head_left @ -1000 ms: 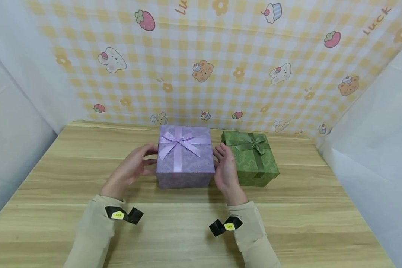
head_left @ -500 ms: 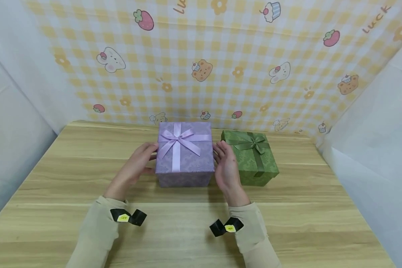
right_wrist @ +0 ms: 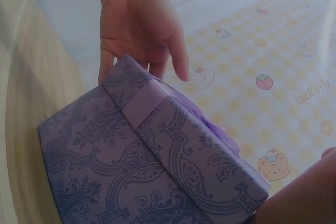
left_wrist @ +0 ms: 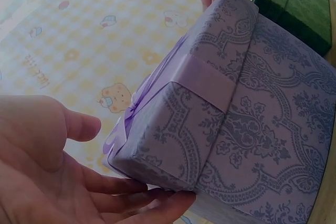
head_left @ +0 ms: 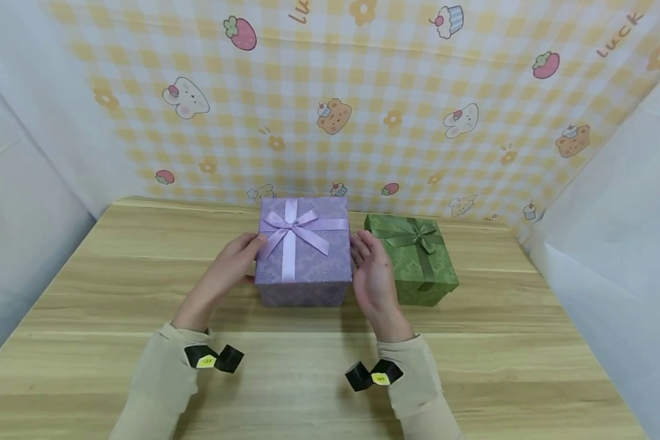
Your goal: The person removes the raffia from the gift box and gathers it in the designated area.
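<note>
A purple patterned gift box (head_left: 324, 264) with a lilac ribbon bow (head_left: 293, 227) stands between my two hands. My left hand (head_left: 225, 269) lies along its left side, thumb at the lid's top edge. In the left wrist view, its fingertips (left_wrist: 178, 203) reach the lid's lower edge at the back, and the thumb points off the box. My right hand (head_left: 374, 281) stands palm inward at the right side, fingers extended against the lid's edge. Only part of the right hand (right_wrist: 304, 195) shows in the right wrist view. The lid's back edge looks slightly raised.
Close to the right hand sits a green gift box (head_left: 440, 263) with a green bow. Behind both boxes hangs a yellow checked cloth (head_left: 396, 79) at the wooden table's (head_left: 302, 391) back edge. White sheets (head_left: 610, 244) flank the table.
The back of the purple box's top has risen, while its front edge stays about level. My left hand has moved right, up against the box. The right hand has hardly moved.
</note>
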The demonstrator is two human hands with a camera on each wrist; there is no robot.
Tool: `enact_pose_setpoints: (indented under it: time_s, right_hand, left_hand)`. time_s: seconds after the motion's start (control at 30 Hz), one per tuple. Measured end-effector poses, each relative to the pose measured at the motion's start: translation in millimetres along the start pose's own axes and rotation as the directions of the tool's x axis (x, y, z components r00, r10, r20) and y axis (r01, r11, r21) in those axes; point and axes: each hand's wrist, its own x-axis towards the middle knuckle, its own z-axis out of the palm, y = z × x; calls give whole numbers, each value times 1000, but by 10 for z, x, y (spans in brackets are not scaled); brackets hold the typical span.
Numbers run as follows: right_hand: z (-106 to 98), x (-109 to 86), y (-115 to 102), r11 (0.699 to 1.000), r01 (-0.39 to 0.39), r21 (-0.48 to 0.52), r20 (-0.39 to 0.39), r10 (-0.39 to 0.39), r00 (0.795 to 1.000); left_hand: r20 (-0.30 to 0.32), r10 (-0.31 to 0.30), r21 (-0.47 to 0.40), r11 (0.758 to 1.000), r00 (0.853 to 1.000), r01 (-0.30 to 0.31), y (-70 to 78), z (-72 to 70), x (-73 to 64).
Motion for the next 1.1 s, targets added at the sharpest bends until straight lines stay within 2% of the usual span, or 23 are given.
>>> enact_pose_setpoints:
  time_s: [0.33, 0.57, 0.67, 0.87, 1.1]
  right_hand:
    - [37, -74, -60, 999, 40, -16, 57, -39, 998]
    - [74, -123, -110, 995, 103, 4, 115, -103, 988]
    - [81, -123, -124, 995, 97, 30, 132, -100, 986]
    - [70, -99, -149, 995, 65, 69, 110, -73, 991]
    - [70, -84, -168, 997, 69, -36, 86, -65, 994]
  left_hand:
    - [-20, 50, 48, 998, 999, -49, 44, 31, -45]
    - [-79, 47, 134, 990, 996, -37, 117, 18, -121]
    - [-93, 53, 146, 988, 994, -39, 150, 1, -154]
    - [-70, 88, 139, 987, 994, -78, 184, -53, -193]
    - [-46, 112, 97, 990, 993, -107, 244, -87, -246]
